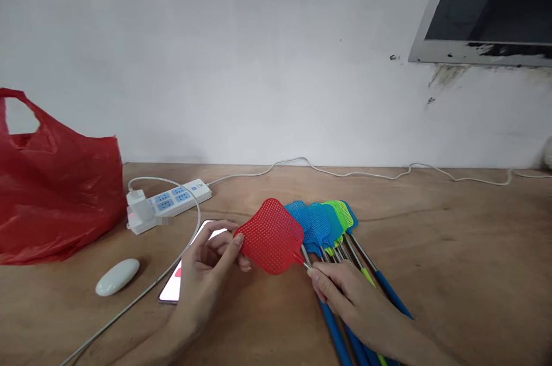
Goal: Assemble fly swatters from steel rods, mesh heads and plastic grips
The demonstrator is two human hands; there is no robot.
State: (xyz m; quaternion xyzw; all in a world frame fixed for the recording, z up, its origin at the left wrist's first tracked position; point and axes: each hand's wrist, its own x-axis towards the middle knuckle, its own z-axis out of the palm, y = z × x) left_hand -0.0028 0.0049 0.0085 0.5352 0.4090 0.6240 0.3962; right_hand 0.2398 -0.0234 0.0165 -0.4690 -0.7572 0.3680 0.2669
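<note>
A red fly swatter [271,237] with a perforated head is held up in front of me by both hands. My left hand [211,262] pinches the left edge of its head between thumb and fingers. Around the thin metal shaft just below the head, my right hand [338,288] is closed; the rest of the handle is hidden. Behind and to the right lie several blue fly swatters [318,222] and green fly swatters [342,214], heads overlapping and handles pointing toward me. My right forearm covers part of those handles.
A lit phone [170,288] lies partly behind my left hand. A white power strip [185,196] with a plugged-in charger and cable, a white oval object [118,277] and a red plastic bag [60,193] are on the left. A white cord [357,174] runs along the wall.
</note>
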